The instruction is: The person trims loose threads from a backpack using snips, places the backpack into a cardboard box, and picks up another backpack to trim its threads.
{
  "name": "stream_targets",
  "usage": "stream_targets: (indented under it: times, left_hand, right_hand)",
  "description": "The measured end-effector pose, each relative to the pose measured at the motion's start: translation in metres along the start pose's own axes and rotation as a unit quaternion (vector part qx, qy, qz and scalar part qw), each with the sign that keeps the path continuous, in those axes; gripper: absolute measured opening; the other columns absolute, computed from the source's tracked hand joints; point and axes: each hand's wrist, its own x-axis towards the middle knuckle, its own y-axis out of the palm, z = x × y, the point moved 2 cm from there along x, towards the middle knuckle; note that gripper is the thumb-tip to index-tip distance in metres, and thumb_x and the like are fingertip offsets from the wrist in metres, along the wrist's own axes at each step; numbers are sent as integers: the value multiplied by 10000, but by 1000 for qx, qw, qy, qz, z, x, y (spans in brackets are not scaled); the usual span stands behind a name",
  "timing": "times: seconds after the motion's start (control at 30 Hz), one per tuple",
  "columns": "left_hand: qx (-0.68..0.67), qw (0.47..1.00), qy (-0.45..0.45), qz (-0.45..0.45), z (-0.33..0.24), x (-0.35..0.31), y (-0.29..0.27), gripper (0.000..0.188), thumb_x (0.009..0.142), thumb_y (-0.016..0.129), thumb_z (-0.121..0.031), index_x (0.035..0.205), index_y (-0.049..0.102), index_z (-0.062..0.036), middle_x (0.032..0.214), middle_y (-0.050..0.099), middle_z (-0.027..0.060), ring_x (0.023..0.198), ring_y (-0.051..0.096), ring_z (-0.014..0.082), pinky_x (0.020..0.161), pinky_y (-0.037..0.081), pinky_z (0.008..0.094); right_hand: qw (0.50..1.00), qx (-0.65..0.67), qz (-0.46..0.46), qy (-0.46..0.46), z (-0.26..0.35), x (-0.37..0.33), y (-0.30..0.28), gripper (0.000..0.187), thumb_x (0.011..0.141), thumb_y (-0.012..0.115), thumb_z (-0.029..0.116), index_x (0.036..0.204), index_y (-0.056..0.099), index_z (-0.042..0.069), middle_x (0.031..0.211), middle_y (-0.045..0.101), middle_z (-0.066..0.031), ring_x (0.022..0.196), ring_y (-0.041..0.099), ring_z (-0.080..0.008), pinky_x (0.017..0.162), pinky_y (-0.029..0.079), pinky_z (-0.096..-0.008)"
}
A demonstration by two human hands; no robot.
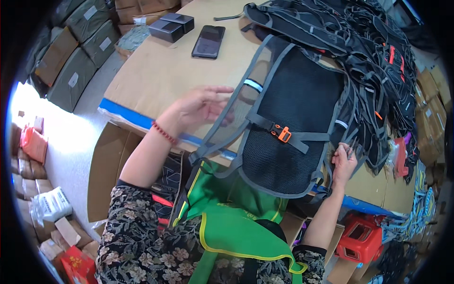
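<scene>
A black mesh backpack point(295, 99) with grey edging lies at the table's front edge, its back panel up. An orange-and-black chest buckle point(283, 134) is fastened across the panel on grey webbing. My left hand point(205, 106) is at the left shoulder strap point(236, 97), fingers stretched out and apart, with some fingertips behind the strap's edge. By the bag's lower right side, my right hand point(344, 163) is closed around a small metal tool point(351, 150) that looks like thread snips; most of it is hidden by the fingers.
More black backpacks point(378, 71) are heaped on the right of the table point(156, 75). A phone point(208, 42) and dark boxes point(171, 27) lie at the back left. Below the front edge are an open carton point(106, 165) and a red plastic container point(360, 236). I wear a green apron point(241, 232).
</scene>
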Motion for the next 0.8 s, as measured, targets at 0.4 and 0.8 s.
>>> stream_targets:
  times: [0.4,0.8]
  left_hand:
    - [-30,997,16,-64,47,-109,15,568,878,509,15,1399,286,54,1053,647,200,888,679,243,744,562,298]
    - [62,996,61,-9,80,-111,55,920,642,657,143,1447,241,-15,1121,608,217,878,672,278,790,557,363]
  right_hand:
    - [1000,0,8,-5,0,0,7,135,878,624,101,960,637,-4,678,553,-9,515,466,-56,471,373,-197]
    - [997,42,59,37,10,2,-4,140,869,615,153,910,633,20,677,562,-5,490,437,-43,466,352,-206]
